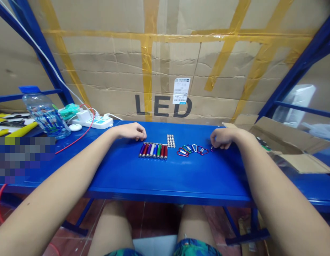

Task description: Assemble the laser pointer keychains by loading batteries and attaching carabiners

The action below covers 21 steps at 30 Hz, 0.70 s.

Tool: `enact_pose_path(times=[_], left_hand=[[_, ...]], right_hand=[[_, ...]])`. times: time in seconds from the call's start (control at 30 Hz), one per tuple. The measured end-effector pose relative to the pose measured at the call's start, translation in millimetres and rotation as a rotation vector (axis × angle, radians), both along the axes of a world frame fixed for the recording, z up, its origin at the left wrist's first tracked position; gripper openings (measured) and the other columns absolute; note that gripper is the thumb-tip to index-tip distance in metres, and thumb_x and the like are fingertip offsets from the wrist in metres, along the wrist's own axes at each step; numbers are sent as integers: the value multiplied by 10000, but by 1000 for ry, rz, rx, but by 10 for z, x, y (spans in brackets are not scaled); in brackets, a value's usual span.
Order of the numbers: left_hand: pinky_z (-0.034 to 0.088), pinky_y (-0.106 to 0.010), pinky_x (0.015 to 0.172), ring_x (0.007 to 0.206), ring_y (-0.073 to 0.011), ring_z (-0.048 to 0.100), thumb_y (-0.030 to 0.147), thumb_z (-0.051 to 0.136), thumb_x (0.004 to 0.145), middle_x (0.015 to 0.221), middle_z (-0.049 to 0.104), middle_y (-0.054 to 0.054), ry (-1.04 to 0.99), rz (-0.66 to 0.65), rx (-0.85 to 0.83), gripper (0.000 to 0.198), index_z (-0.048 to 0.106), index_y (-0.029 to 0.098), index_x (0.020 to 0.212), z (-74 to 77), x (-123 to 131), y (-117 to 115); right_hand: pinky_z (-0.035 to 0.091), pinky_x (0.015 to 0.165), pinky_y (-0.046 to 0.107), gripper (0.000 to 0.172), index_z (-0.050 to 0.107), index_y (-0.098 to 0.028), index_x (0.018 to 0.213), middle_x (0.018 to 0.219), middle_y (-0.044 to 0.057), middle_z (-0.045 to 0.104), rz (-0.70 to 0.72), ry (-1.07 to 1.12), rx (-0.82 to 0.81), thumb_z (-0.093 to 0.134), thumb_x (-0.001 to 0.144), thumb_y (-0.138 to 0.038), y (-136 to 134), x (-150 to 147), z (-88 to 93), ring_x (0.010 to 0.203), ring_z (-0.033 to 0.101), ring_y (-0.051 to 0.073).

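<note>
A row of several small coloured cylinders, like keychain torches (153, 150), lies on the blue table (165, 177). Behind the row sits a small block of silver button cells (170, 140). To the right lies a cluster of coloured carabiner clips (192, 149). My left hand (131, 131) rests on the table just left of the row's far end, fingers curled under, nothing visible in it. On the other side, my right hand (222, 138) rests with its fingers curled, right beside a small purple clip (212, 148) at the cluster's right edge. Whether it grips that clip I cannot make out.
A clear plastic bottle (46, 116), a white power strip (95, 121) with a red wire and a white mouse stand at the far left. An open cardboard box (285, 145) lies at the right. A taped cardboard wall marked LED backs the table.
</note>
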<state>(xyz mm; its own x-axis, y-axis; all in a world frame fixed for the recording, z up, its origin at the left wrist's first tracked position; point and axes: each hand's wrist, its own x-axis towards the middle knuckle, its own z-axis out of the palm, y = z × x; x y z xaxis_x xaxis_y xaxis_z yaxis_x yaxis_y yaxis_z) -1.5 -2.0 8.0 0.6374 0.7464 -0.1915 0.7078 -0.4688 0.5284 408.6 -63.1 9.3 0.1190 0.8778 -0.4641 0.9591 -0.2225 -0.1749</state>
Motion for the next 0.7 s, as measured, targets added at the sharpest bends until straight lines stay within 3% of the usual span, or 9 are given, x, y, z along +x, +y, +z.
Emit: enact_pose_path(times=[0.13,0.3,0.7], left_hand=[[451,-270,658,684,-149,600,348,592,743,813,696,-37,-21,37,6,211,689,179,824,-49,0,56],[447,-264,650,678,-145,593,335,586,725,803,691,-34,-26,46,2,204,685,178,810,-60,11,53],[451,-260,658,695,-147,591,330,584,717,814,683,-38,-15,52,-13,209,678,174,819,-48,16,45]], right_hand=[[515,587,275,75,699,-132,707,666,46,666,44,12,-131,741,646,-124,-105,15,78,555,608,141],[502,579,275,63,699,-122,692,579,31,617,79,-33,-211,735,654,-157,-197,-167,155,567,598,147],[496,580,287,98,676,-129,647,557,22,581,129,-41,-161,757,701,-143,-266,-378,207,540,567,147]])
